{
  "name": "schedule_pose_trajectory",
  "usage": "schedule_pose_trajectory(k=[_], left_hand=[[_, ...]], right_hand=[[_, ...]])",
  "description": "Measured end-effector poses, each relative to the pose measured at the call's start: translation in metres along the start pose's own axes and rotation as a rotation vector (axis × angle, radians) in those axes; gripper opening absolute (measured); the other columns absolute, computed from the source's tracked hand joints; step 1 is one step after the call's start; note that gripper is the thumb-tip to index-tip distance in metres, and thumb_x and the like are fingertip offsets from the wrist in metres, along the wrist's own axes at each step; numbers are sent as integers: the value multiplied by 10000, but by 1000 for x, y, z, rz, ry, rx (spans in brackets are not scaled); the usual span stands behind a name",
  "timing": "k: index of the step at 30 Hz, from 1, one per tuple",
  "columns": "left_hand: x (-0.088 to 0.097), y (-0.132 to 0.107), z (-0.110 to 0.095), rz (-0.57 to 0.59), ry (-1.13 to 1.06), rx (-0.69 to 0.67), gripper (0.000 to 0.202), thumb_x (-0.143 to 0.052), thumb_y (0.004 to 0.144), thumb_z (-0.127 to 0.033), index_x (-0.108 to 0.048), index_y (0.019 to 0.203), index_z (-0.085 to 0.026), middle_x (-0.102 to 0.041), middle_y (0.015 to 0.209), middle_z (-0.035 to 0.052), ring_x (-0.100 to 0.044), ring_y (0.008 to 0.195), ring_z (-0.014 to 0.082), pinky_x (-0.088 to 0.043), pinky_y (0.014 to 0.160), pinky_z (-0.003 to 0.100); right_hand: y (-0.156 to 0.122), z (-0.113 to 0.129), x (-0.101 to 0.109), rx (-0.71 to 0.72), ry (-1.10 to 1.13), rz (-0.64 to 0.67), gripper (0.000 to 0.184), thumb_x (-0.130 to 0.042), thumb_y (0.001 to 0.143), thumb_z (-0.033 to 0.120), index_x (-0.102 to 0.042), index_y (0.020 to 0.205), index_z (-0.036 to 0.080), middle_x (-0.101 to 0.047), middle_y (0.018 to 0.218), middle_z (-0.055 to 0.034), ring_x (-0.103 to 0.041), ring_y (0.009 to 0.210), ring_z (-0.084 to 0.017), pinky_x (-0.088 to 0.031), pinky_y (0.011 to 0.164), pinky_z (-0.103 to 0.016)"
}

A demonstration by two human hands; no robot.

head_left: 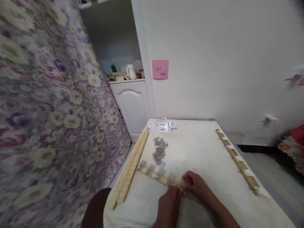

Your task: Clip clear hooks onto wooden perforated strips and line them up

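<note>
A narrow light-wood strip (152,174) lies slantwise across the near part of the table, with several grey metal pieces along its far edge. My left hand (169,202) is closed on the strip near its middle, fingers curled and partly hidden. Just right of it, my right hand (195,184) has thumb and fingers pinched together over the strip; whatever is between them is too small to make out. Beyond the strip sits a loose heap of flat grey metal pieces (160,150).
Pale strips with rows of holes (130,171) lie along the table's left edge. Another wooden strip with several shiny fittings (237,160) runs along the right edge. Clear plastic packaging (159,126) rests at the back. A floral curtain (59,126) hangs at left.
</note>
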State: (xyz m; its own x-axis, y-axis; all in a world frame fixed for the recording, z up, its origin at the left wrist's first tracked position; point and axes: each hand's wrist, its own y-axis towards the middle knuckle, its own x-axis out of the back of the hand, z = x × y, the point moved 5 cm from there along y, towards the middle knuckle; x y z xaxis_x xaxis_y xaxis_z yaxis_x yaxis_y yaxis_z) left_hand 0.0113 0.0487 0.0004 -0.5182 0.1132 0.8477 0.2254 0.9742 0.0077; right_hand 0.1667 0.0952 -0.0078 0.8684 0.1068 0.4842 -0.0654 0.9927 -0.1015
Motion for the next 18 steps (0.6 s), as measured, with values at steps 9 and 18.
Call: schedule_pose_trajectory(k=[9, 18], left_hand=[[15, -6, -4, -164, -186, -84, 245, -383, 897, -299, -619, 881, -238, -670, 833, 22, -617, 774, 152, -449, 716, 230], [28, -13, -3, -193, -462, -28, 248, -441, 875, -353, -615, 781, -203, -644, 739, 19, -579, 727, 162, -417, 672, 234]], right_hand=[[-3, -2, 6, 46, 106, 4, 309, -645, 600, 228, -638, 905, 180, -641, 780, -12, -567, 703, -158, -422, 647, -258], [-1, -14, 36, 88, 9, -59, 203, -515, 733, 303, -627, 819, 157, -634, 717, -35, -567, 688, -175, -421, 645, -278]])
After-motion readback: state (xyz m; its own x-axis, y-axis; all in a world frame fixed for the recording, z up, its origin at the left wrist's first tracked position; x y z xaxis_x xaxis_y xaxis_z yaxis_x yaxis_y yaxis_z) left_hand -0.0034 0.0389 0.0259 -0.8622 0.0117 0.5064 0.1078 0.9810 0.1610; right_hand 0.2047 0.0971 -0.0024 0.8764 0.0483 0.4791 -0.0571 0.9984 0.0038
